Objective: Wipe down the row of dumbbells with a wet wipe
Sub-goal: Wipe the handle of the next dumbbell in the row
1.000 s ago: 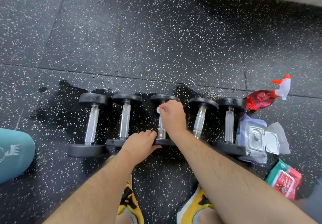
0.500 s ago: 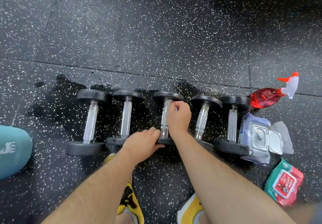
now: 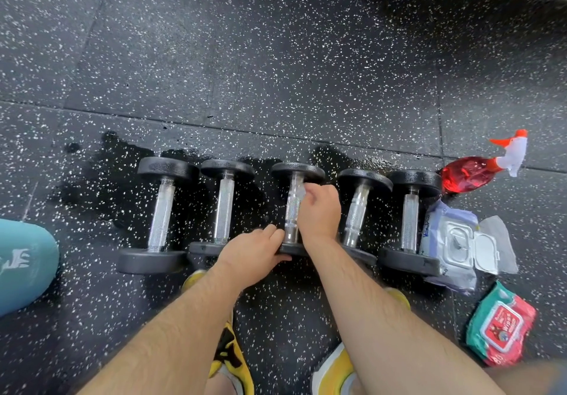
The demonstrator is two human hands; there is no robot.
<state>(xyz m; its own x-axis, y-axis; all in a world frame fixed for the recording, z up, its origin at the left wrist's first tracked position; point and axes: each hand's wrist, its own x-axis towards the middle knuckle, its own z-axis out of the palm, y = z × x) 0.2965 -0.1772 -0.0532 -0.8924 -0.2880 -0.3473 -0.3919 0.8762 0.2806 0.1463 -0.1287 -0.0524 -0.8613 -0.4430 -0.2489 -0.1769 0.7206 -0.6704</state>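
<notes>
Several black dumbbells with chrome handles lie side by side on the speckled rubber floor. My right hand (image 3: pixel 319 213) pinches a small white wet wipe (image 3: pixel 300 193) against the upper handle of the middle dumbbell (image 3: pixel 292 210). My left hand (image 3: pixel 254 255) grips that dumbbell's near black head, fingers curled over its edge. The leftmost dumbbell (image 3: pixel 161 213), the second (image 3: pixel 224 207), the fourth (image 3: pixel 356 213) and the rightmost (image 3: pixel 409 219) lie untouched.
A red spray bottle (image 3: pixel 469 173) lies at the right end of the row. An open wipe pack (image 3: pixel 454 241) touches the rightmost dumbbell, and a red-green wipe pack (image 3: pixel 500 327) lies nearer. A teal object (image 3: pixel 21 265) sits left. Wet patches darken the floor behind the row.
My right hand slid down the middle handle from its far end, then back up to the upper part with the wipe. My left hand stayed on the near head.
</notes>
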